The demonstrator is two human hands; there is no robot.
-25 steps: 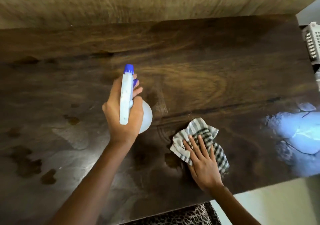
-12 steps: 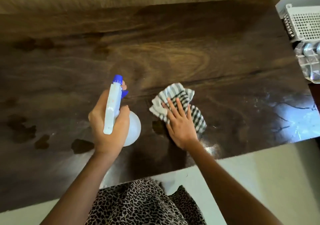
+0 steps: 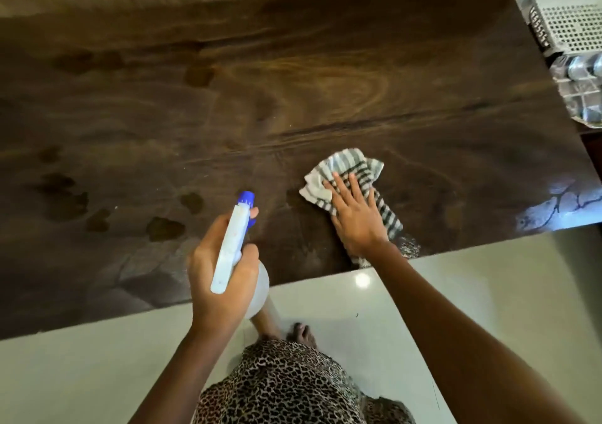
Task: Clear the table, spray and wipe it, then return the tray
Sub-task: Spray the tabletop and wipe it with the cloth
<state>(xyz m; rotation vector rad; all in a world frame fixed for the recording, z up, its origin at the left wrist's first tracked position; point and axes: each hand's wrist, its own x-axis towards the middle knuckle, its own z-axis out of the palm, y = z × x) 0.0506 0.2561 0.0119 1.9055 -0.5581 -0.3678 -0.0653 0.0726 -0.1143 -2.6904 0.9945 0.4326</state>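
Since your left hand (image 3: 224,270) is wrapped tight round the bottle (image 3: 233,244) and your right hand (image 3: 356,215) lies flat on the cloth (image 3: 342,169) near the tabletop (image 3: 293,81) edge, watch out: those wet blotches (image 3: 164,228) on the left could easily get missed.

A striped cloth (image 3: 350,184) lay crumpled near the dark wooden table's (image 3: 293,81) front edge, damp patches apparently dotting its left side; a white spray bottle (image 3: 233,247) pointed forward above.
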